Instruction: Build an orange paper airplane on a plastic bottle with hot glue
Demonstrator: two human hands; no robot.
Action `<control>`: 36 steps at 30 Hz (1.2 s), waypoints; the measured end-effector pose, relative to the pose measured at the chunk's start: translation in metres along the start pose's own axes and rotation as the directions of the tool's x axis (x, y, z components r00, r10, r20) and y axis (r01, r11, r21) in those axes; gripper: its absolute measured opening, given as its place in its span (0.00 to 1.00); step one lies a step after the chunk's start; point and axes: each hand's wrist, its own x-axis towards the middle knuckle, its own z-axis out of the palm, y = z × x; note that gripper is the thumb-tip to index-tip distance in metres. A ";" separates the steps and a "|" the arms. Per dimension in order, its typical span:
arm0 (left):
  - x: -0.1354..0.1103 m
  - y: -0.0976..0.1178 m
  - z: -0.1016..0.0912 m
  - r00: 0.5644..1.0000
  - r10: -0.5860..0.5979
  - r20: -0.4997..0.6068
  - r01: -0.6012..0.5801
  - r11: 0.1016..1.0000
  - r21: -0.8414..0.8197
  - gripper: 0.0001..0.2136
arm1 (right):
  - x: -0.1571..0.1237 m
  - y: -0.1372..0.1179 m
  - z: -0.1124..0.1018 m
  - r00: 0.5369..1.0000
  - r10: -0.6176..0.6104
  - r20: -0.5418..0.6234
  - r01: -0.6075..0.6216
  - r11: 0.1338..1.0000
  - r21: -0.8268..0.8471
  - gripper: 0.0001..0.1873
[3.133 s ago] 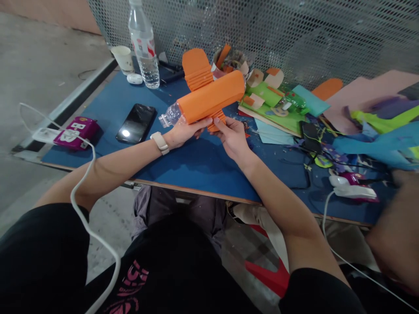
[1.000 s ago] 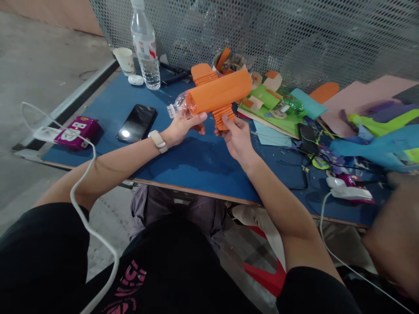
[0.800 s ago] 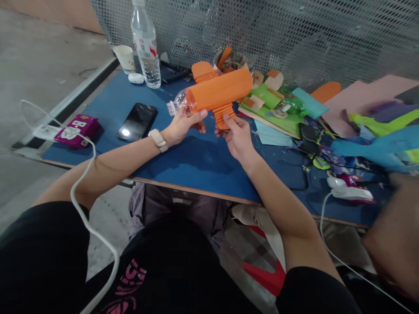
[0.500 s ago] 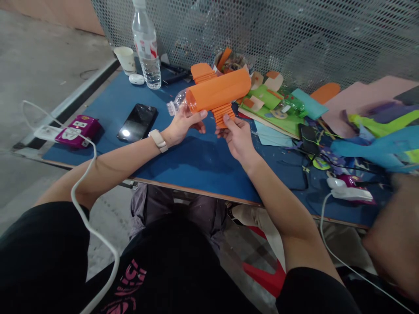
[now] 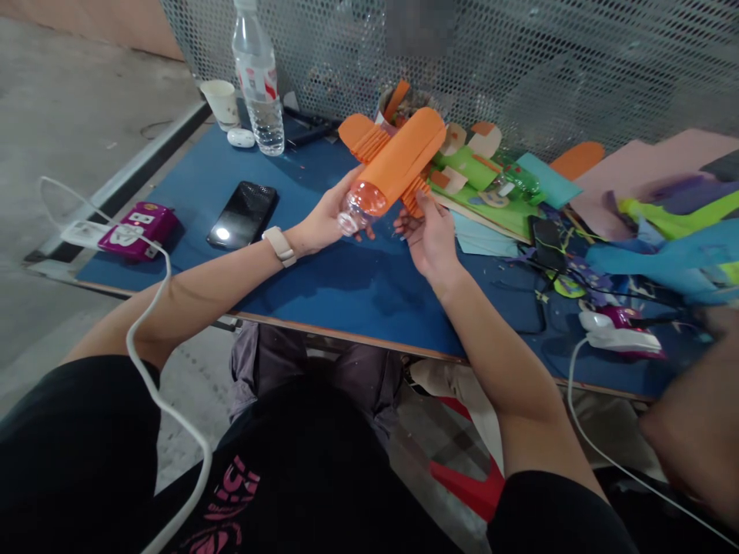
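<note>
One orange-wrapped bottle (image 5: 400, 156) is held off the desk (image 5: 346, 285), its clear neck tilted toward the person. Two pleated orange wings (image 5: 361, 135) stick out from its sides. The left hand (image 5: 326, 223) has its grip curled shut round the neck end. The right hand (image 5: 432, 240) has its grip loosely closed under the body, thumb on the near wing. Left of the left grip lies one black phone (image 5: 241, 215). Beyond it stand one water bottle (image 5: 257, 81) and one paper cup (image 5: 220, 103).

A clear plastic bottle (image 5: 359, 209), sleeved in rolled orange paper (image 5: 401, 154), hangs tilted above the table's middle. Its bare neck points near and down, its base far and right. Pleated orange paper (image 5: 362, 138) crosses beneath it, sticking out on both sides. The left hand (image 5: 326, 223) grips the neck end and the right hand (image 5: 430, 240) pinches the near pleats.
</note>
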 end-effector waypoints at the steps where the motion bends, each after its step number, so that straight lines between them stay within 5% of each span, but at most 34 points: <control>1: 0.000 0.002 0.002 1.000 -0.003 0.003 0.003 1.000 -0.019 0.44 | 0.004 0.002 -0.004 1.000 -0.016 0.001 0.016 1.000 0.000 0.32; 7: -0.002 0.010 0.006 0.992 -0.078 -0.101 0.072 0.995 -0.065 0.28 | 0.024 0.014 -0.028 0.998 -0.067 0.005 0.067 0.997 -0.028 0.37; 13: 0.003 0.011 0.002 0.962 -0.149 -0.227 0.131 0.987 -0.091 0.07 | 0.021 0.012 -0.026 1.000 0.029 0.003 -0.028 0.998 -0.057 0.31; 22: 0.016 -0.012 -0.027 0.911 -0.009 -0.412 0.080 0.985 0.155 0.19 | 0.005 0.008 -0.011 0.995 0.070 0.075 -0.066 0.996 -0.061 0.22; 29: 0.026 -0.021 -0.048 0.866 0.023 -0.500 0.058 0.988 0.146 0.38 | -0.002 0.002 -0.012 0.998 0.014 0.065 -0.010 0.997 -0.073 0.31; 36: 0.028 -0.020 -0.072 0.886 -0.022 -0.463 0.106 0.982 0.157 0.36 | 0.001 -0.003 -0.014 0.995 -0.092 0.031 0.096 0.981 -0.167 0.19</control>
